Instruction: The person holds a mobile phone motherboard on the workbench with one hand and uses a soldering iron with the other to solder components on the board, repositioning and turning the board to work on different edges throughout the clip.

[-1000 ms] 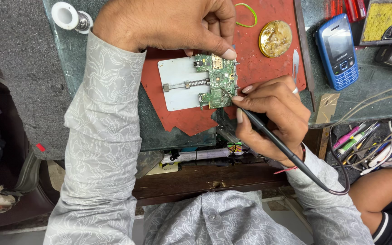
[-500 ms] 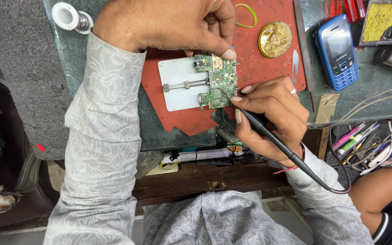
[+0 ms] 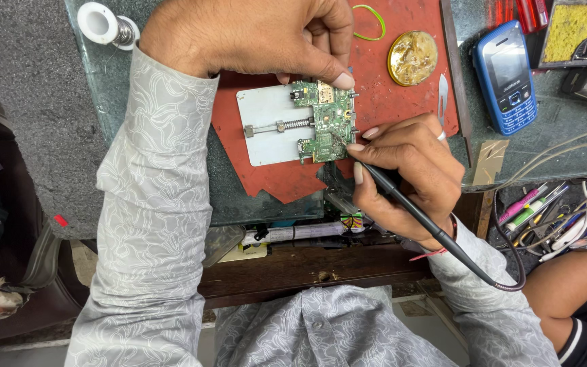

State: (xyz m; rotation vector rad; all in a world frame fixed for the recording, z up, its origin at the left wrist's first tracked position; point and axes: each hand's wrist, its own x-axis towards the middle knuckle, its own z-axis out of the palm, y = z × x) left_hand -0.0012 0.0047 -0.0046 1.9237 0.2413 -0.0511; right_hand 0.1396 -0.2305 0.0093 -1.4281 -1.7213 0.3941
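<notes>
left hand (image 3: 253, 34), upper centre, pinched top edge of board (image 3: 324, 122) on holder (image 3: 266, 126). right hand (image 3: 409, 173) gripped iron (image 3: 429, 224) pen-style, tip on board.

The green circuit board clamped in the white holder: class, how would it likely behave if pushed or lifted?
The green circuit board looks thin and flat, so probably stiff and light. Its small exposed parts suggest it is fragile. Clamped in the white holder, with the left hand steadying it, it should hardly slide.
</notes>
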